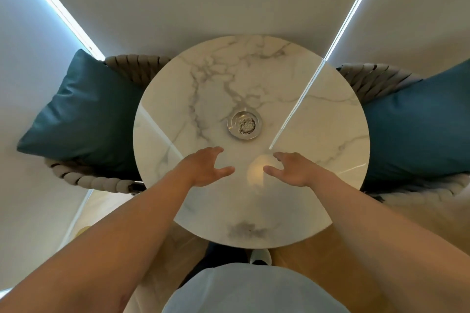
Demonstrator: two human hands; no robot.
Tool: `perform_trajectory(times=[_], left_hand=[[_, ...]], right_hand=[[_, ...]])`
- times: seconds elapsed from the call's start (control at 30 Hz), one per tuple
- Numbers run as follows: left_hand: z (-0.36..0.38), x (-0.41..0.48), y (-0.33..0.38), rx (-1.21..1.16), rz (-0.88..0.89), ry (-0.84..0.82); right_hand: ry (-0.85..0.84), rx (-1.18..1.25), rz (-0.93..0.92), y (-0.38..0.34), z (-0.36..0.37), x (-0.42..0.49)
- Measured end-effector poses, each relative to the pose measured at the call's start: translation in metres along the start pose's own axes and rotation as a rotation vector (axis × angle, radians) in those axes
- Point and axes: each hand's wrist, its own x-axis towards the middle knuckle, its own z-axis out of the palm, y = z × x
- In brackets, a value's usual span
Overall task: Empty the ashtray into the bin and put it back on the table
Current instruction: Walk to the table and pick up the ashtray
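Observation:
A small round metal ashtray [244, 125] with grey ash heaped in its bowl sits near the middle of a round white marble table [318, 114]. My left hand [207, 166] hovers over the table just in front and to the left of the ashtray, fingers spread, holding nothing. My right hand [290, 169] hovers in front and to the right of it, also open and empty. Neither hand touches the ashtray. No bin is in view.
A rope-woven chair [89, 180] with a teal cushion [84, 114] stands left of the table. A matching chair [376, 79] with a teal cushion [417, 124] stands on the right. Pale window blinds rise behind. My foot [260, 256] shows under the table's near edge.

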Motion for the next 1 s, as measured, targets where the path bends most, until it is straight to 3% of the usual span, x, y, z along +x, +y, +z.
perform_trajectory(times=[0.33,1.0], left_hand=[[-0.031,0.091,-0.029,0.033,0.027,0.008],[-0.002,0.173,-0.025,0.087,-0.053,0.128]], right_hand=[[0.043,0.054,0.063,-0.013,-0.030,0.074],[0.109,-0.171,-0.098,0.011,-0.049,0.180]])
